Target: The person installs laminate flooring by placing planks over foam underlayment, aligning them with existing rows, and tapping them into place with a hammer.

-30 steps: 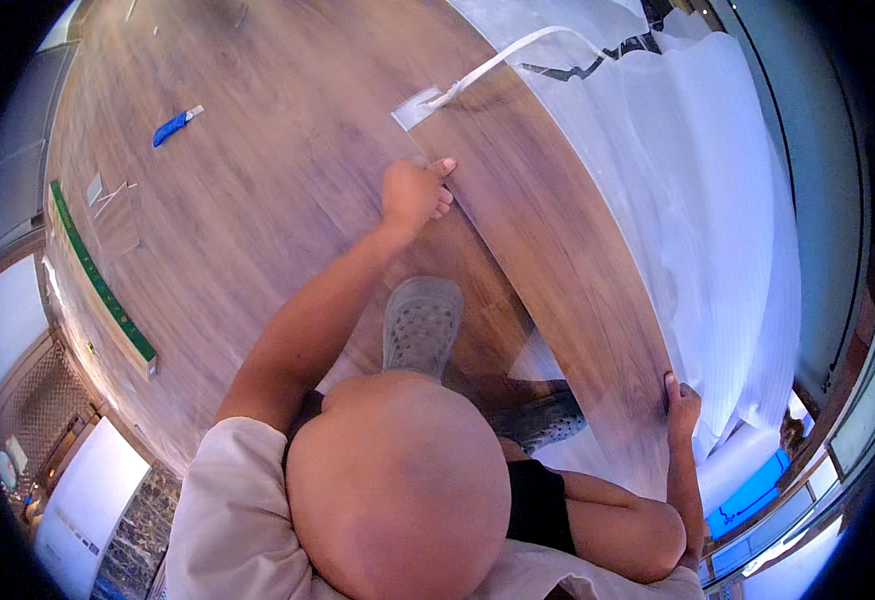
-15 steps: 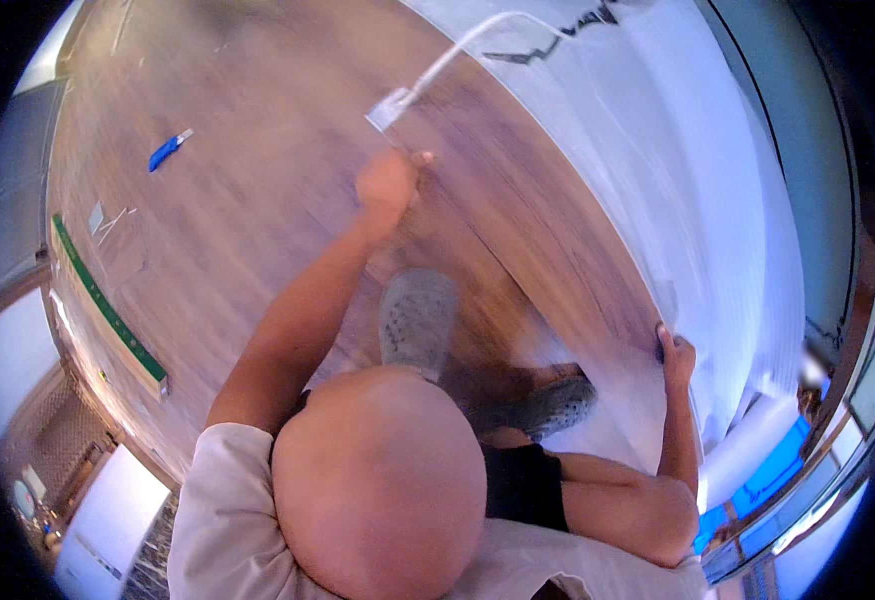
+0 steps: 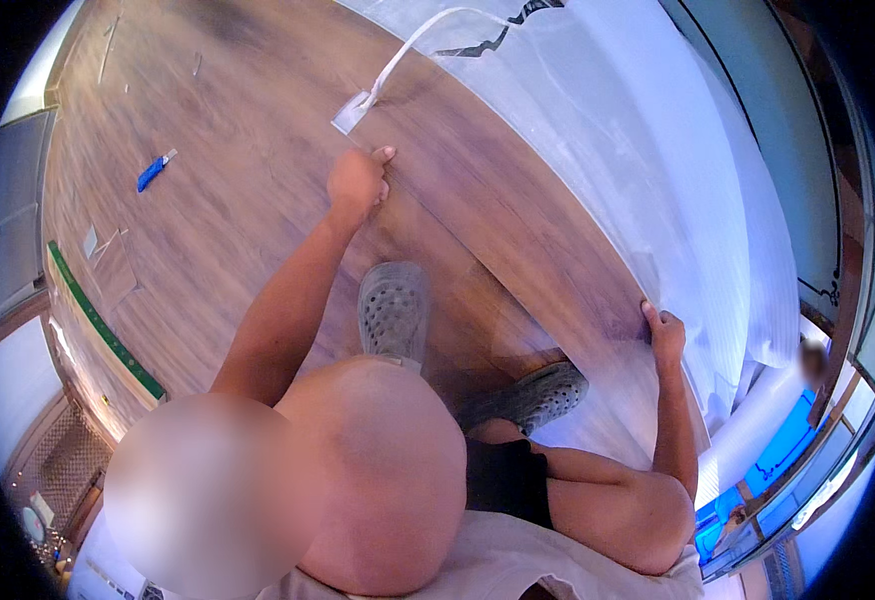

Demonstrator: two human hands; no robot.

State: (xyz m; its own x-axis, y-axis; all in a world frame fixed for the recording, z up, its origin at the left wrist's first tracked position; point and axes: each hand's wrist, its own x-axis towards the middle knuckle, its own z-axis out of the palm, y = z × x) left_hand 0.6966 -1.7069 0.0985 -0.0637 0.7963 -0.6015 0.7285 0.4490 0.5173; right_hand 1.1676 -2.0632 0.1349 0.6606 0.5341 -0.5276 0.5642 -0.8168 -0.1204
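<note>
My left hand (image 3: 358, 182) is curled into a fist, thumb out, resting on the wood-look floor near a plank seam. I see nothing in it, though its palm side is hidden. At the right, my right hand (image 3: 666, 335) grips the outer edge of a long brown floor plank (image 3: 543, 268), thumb on top; the fingers underneath are partly hidden. Just beyond my left fist lies a flat whitish plate (image 3: 351, 114) with a long curved white strip (image 3: 413, 45) rising from it. Pale sheet underlay (image 3: 648, 150) runs along the plank's outer side.
A blue utility knife (image 3: 156, 172) lies on the laid floor at the left. Nearby are small offcuts (image 3: 91, 240) and a long green strip (image 3: 103, 320). My grey clogs (image 3: 395, 308) stand between my hands. A white roll (image 3: 758, 435) lies at the right.
The view has shifted, so the floor and both hands sit slightly further left. My left hand stays by the seam and my right hand keeps its grip on the plank edge.
</note>
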